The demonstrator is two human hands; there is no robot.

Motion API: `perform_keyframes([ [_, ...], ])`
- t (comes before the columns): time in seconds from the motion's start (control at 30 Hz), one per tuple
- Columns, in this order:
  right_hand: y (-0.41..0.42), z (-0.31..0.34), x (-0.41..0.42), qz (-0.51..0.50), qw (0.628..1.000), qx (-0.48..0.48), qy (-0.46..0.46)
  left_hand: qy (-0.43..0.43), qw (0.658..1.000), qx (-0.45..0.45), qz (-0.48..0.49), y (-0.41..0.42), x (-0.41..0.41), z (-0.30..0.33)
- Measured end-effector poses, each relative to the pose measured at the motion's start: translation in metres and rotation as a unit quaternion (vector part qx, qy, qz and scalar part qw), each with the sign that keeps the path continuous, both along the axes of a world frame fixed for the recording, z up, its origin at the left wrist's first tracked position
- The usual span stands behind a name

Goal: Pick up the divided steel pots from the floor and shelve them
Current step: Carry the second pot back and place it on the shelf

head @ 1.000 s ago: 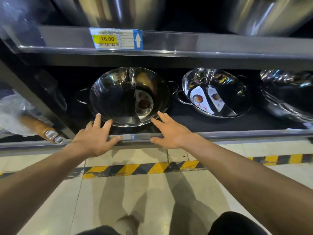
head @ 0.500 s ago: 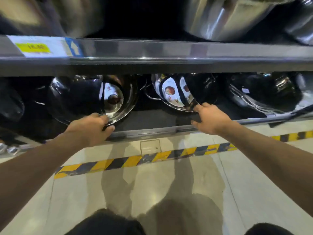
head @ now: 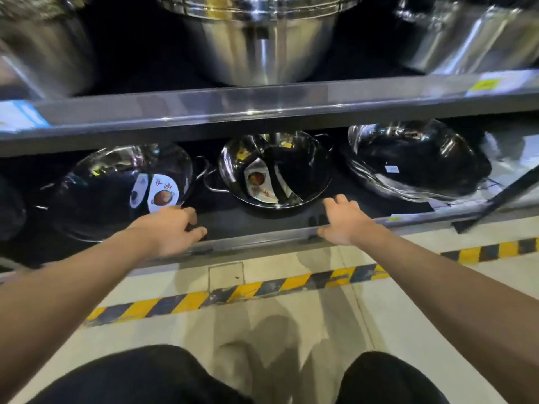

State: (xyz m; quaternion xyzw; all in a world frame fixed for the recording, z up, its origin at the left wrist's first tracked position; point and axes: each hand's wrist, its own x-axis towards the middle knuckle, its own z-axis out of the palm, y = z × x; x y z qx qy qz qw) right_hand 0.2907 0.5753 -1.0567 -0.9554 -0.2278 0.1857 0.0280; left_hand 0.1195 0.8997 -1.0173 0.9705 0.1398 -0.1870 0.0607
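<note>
Two divided steel pots lie tilted on the dark bottom shelf (head: 262, 237). The left divided pot (head: 110, 185) has a round paper label inside. The middle divided pot (head: 303, 173) shows its curved partition and wire handles. My left hand (head: 172, 228) is at the left pot's front right rim, fingers curled over it and thumb on the shelf lip. My right hand (head: 347, 221) rests on the shelf lip just right of the middle pot's front rim, fingers apart, holding nothing.
A stack of shiny steel pans (head: 423, 164) fills the shelf's right part, beside a slanted black bar (head: 501, 196). Large steel pots (head: 262, 53) stand on the upper shelf (head: 262, 103). Yellow-black tape (head: 262, 287) crosses the tiled floor. My knees (head: 140, 374) are below.
The view has shifted right along the shelf. My left hand went from open beside the left pot to curled on its rim. My right hand moved over to the middle pot.
</note>
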Motion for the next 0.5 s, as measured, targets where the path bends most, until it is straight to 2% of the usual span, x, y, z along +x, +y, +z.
perform_keyframes([
  [0.13, 0.014, -0.015, 0.028, -0.006, 1.000, 0.028, -0.012, -0.059, 0.995, -0.075, 0.006, -0.033, 0.048, -0.034],
  [0.23, 0.024, -0.033, 0.045, -0.006, 1.000, 0.001, 0.009, -0.083, 0.988, -0.127, -0.001, -0.050, 0.073, -0.067],
  [0.3, 0.028, -0.042, 0.048, -0.005, 1.000, -0.010, 0.009, -0.089, 0.988, -0.126, -0.021, -0.055, 0.081, -0.084],
  [0.5, 0.027, -0.052, 0.032, 0.029, 0.998, 0.035, -0.046, -0.152, 0.983, -0.096, -0.032, -0.038, 0.082, -0.100],
])
